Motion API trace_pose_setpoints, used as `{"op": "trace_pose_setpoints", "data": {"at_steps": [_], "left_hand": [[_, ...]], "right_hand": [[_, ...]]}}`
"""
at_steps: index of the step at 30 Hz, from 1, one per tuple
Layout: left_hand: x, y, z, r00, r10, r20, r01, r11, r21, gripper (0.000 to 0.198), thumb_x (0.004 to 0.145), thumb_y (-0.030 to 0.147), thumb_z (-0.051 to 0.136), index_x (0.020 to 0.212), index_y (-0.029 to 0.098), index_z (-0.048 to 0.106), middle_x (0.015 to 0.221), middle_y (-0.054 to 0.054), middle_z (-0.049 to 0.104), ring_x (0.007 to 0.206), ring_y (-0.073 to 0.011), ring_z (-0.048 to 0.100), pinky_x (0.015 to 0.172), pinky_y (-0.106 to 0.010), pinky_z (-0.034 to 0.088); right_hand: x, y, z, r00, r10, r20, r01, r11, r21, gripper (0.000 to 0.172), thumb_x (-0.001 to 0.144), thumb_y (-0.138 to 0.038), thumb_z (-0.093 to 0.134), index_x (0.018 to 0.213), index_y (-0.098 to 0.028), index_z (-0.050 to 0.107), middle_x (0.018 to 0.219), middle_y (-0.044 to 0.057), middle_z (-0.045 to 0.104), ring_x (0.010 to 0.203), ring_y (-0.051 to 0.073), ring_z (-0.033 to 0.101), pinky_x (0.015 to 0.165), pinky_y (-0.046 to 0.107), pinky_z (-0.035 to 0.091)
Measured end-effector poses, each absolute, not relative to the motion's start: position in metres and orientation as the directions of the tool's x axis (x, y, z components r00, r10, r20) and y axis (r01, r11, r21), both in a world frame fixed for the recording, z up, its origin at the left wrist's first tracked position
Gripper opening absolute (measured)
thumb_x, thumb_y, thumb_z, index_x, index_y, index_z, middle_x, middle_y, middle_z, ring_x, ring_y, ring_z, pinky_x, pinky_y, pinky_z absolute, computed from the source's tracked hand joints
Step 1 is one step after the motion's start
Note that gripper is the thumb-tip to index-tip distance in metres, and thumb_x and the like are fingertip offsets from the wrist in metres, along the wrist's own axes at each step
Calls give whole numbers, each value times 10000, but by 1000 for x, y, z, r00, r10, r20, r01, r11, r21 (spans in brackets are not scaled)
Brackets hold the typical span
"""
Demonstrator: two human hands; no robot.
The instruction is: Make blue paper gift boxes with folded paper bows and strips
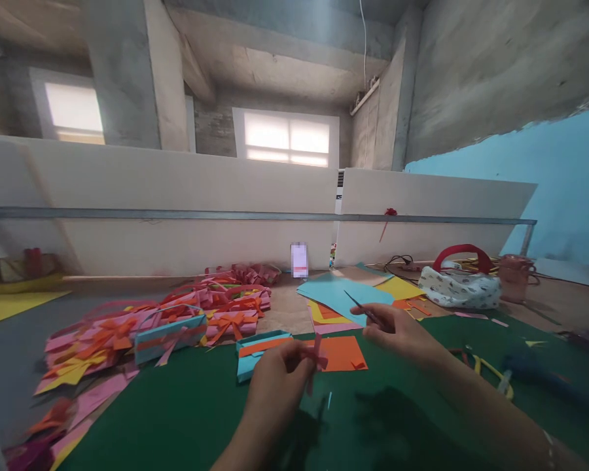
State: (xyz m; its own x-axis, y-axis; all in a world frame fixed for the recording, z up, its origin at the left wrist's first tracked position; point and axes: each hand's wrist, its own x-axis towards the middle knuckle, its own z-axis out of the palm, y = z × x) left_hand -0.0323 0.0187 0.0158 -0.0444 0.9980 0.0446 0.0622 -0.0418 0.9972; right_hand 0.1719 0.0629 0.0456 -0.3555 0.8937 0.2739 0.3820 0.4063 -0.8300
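Note:
My left hand [281, 378] is closed in a pinch on a small pink paper bow [316, 356], held just above the green mat [186, 418]. My right hand [397, 330] is closed around a pair of scissors [360, 306] whose dark blades point up and to the left, a short way right of the bow. Just beyond my left hand lies a small blue paper box with an orange band [258, 350]. An orange paper sheet [346, 353] lies flat between the two hands.
A heap of pink, orange and yellow paper bows and boxes [167, 324] fills the left of the table. Blue, yellow and pink sheets [343, 294] lie behind the hands. A patterned bag with a red handle [459, 284], a pink cup [514, 276] and cables sit at the right. A white partition runs behind.

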Motion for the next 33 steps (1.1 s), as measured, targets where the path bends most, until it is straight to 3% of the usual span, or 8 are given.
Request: {"op": "trace_pose_setpoints", "data": {"at_steps": [3, 5, 8, 11, 15, 19, 27, 33], "left_hand": [[-27, 14, 19, -21, 996, 84, 195, -78, 978, 138, 630, 311, 626, 623, 175, 650, 600, -20, 659, 640, -199, 591, 594, -276, 372], [-24, 12, 18, 37, 997, 74, 221, -81, 972, 145, 625, 302, 632, 612, 161, 661, 593, -33, 664, 618, -199, 589, 584, -279, 384], [-21, 12, 15, 121, 992, 45, 180, -67, 981, 131, 610, 270, 639, 618, 143, 668, 635, -55, 683, 612, -190, 592, 599, -284, 412], [-21, 13, 11, 154, 988, 27, 117, -45, 992, 112, 611, 259, 633, 608, 148, 648, 655, -60, 689, 601, -176, 593, 609, -287, 427], [-20, 14, 6, 162, 987, -7, 66, -4, 998, 109, 612, 260, 647, 603, 154, 623, 623, -53, 682, 521, -160, 578, 562, -290, 423], [-20, 15, 3, 171, 985, -30, 47, 22, 999, 144, 586, 275, 692, 591, 143, 633, 497, -12, 610, 462, -153, 547, 517, -283, 393], [-22, 19, -7, 142, 987, -73, -25, 77, 997, 197, 520, 300, 735, 571, 142, 629, 507, -17, 605, 476, -138, 523, 514, -271, 382], [-21, 17, -5, 121, 988, -97, -29, 101, 994, 201, 547, 314, 733, 589, 145, 633, 535, -12, 618, 493, -127, 521, 513, -254, 377]], "right_hand": [[162, 54, 41, -335, 889, 314, 324, 421, -847, 391, 685, -420, 692, 971, -157, 653, 564, -78, 292, 508, 81, 289, 458, 211, 276], [154, 47, 37, -395, 859, 326, 298, 456, -839, 302, 689, -374, 691, 905, -164, 666, 541, -86, 275, 496, 76, 250, 449, 210, 245], [147, 42, 34, -457, 827, 328, 289, 487, -824, 154, 711, -301, 666, 760, -155, 666, 519, -74, 360, 493, 73, 288, 459, 211, 251], [146, 43, 35, -443, 843, 306, 258, 447, -857, 173, 727, -294, 642, 651, -144, 601, 543, -55, 431, 518, 77, 351, 478, 211, 276], [147, 43, 35, -434, 842, 321, 199, 437, -877, 178, 749, -307, 619, 681, -148, 578, 556, -61, 414, 523, 73, 346, 480, 201, 284], [142, 39, 30, -456, 837, 302, 273, 455, -848, 84, 726, -226, 619, 716, -143, 609, 540, -61, 445, 498, 67, 351, 454, 190, 277], [142, 41, 28, -394, 889, 233, 219, 337, -916, 101, 711, -228, 618, 663, -142, 595, 550, -43, 511, 527, 83, 447, 493, 194, 350], [142, 41, 31, -335, 917, 218, 252, 310, -917, 107, 704, -227, 620, 636, -151, 588, 575, -39, 519, 561, 93, 458, 529, 208, 359]]}}
